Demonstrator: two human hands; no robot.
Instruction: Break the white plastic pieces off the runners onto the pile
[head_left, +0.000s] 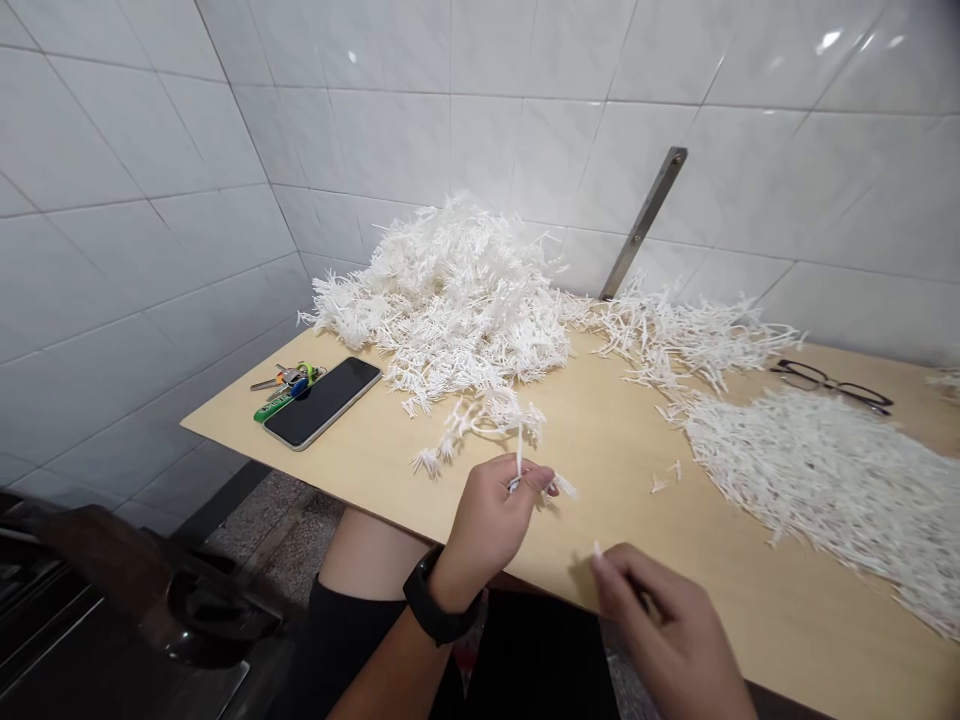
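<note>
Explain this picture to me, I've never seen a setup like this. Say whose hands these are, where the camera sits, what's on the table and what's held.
No machine here: one camera on a person's head looks down at their own two bare hands. The left hand, with a black watch, pinches a thin white stick; the right hand pinches a small white piece. On the wooden table lie a tall heap of branched white sticks, a flatter heap of loose ones, a smartphone, keys and eyeglasses. A metal bar leans on the tiled wall.
</note>
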